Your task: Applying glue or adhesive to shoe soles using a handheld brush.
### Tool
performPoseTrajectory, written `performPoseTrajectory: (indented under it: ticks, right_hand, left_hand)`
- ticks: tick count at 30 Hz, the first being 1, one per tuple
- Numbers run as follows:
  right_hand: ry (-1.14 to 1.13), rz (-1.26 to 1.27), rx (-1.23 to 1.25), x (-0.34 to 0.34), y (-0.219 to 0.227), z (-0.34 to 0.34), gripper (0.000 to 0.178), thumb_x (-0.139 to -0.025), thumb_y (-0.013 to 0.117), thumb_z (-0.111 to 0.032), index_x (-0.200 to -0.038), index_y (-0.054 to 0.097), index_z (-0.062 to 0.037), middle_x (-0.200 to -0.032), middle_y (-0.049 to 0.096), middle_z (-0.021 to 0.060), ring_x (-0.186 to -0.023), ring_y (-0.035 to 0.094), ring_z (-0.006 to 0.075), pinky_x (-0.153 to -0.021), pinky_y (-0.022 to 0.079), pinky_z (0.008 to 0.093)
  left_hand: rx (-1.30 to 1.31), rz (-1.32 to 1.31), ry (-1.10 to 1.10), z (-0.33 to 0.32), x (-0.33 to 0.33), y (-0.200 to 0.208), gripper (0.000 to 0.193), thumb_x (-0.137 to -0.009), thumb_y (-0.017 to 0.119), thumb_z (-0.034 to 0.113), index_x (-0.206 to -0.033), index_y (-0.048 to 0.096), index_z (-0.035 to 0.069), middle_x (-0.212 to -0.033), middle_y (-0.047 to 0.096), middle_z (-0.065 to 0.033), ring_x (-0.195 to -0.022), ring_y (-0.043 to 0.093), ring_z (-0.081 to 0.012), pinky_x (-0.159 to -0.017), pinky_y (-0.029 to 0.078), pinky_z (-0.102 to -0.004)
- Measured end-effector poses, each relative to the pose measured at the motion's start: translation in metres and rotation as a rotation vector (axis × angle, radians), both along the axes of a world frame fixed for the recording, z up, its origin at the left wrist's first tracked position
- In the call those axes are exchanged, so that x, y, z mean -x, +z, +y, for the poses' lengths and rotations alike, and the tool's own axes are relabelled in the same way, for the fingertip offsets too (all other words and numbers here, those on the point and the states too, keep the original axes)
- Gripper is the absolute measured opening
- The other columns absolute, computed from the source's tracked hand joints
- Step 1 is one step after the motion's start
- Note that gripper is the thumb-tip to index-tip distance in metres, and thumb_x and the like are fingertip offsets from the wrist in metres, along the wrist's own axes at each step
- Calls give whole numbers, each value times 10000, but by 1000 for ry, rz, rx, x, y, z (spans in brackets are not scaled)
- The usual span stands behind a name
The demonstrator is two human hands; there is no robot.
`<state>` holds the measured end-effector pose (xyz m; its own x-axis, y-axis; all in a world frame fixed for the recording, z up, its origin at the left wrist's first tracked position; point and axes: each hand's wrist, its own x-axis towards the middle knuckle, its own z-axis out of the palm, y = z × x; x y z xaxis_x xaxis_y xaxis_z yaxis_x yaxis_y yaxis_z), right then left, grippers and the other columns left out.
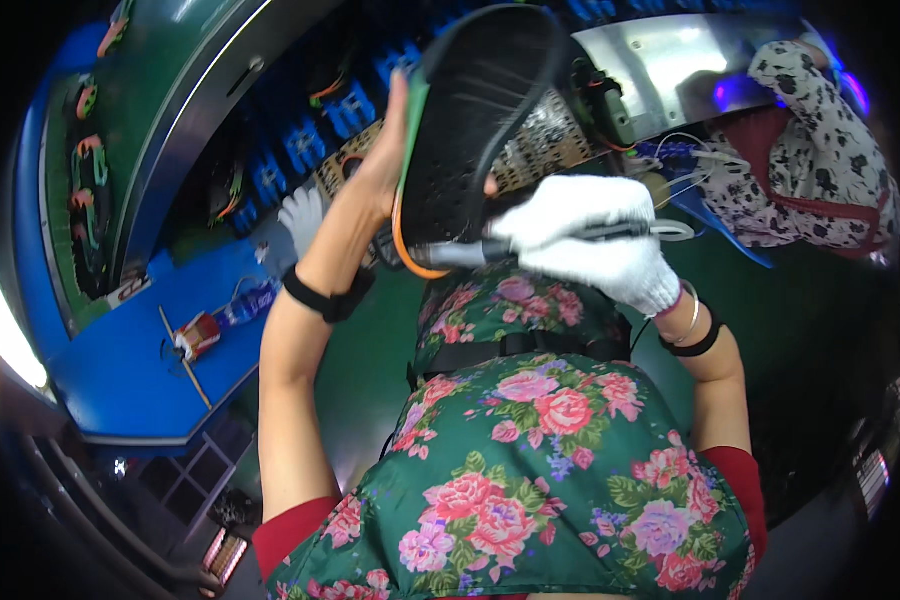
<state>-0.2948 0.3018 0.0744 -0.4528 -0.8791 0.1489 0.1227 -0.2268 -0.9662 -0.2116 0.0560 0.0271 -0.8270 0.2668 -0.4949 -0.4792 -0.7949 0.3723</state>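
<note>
My bare left hand (378,170) grips a black shoe sole (475,120) along its left side, with a fingertip showing at its right edge. The sole stands nearly upright, heel end down, and has a green and orange rim. My right hand (585,235), in a white glove, is closed round a slim grey tool (450,254). The tool's blurred tip lies against or just in front of the heel end; I cannot tell whether they touch. A pale loop (673,230) sticks out behind the glove.
Ahead is a perforated brown surface (545,145) below a shiny metal panel (660,65). A blue table (120,370) on the left bears a purple-labelled bottle (250,302) and a red packet (200,335). Shoes (88,190) line a green conveyor. A co-worker's patterned sleeve (800,80) is at right.
</note>
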Motion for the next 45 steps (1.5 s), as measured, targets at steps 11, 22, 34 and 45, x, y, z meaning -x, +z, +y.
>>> performPoseTrajectory:
  ticks: [11,22,34,45]
  right_hand:
    - [-340,564,-6,29,1,2,194,-798,775,-43,-990,758,-61,-968,742,107,-859,707,255,-779,562,368]
    - [-480,587,53,7,25,6,216,-744,813,-1,-954,763,-20,-968,761,129,-799,702,228,-702,542,336]
    - [-500,903,17,23,51,-10,356,-787,760,-54,-1141,752,-86,-1090,745,108,-931,699,257,-790,555,361]
    - [-488,842,23,13,39,-18,327,-807,741,-74,-1134,744,-71,-1102,731,118,-953,696,263,-793,556,382]
  left_hand:
    - [303,-54,241,61,-49,-24,499,-1043,506,365,-1398,500,16,-1374,582,-177,-1216,597,-351,-1082,463,-554]
    - [-529,264,525,67,-59,4,697,-1012,452,553,-1435,486,1,-1352,605,-209,-1149,646,-367,-1013,515,-513]
    - [-512,210,543,107,-32,3,835,-936,488,699,-1519,391,110,-1486,498,-154,-1341,517,-334,-1150,393,-536]
    - [-465,182,502,96,-41,-9,811,-972,401,698,-1506,413,88,-1440,541,-178,-1317,538,-350,-1117,424,-534]
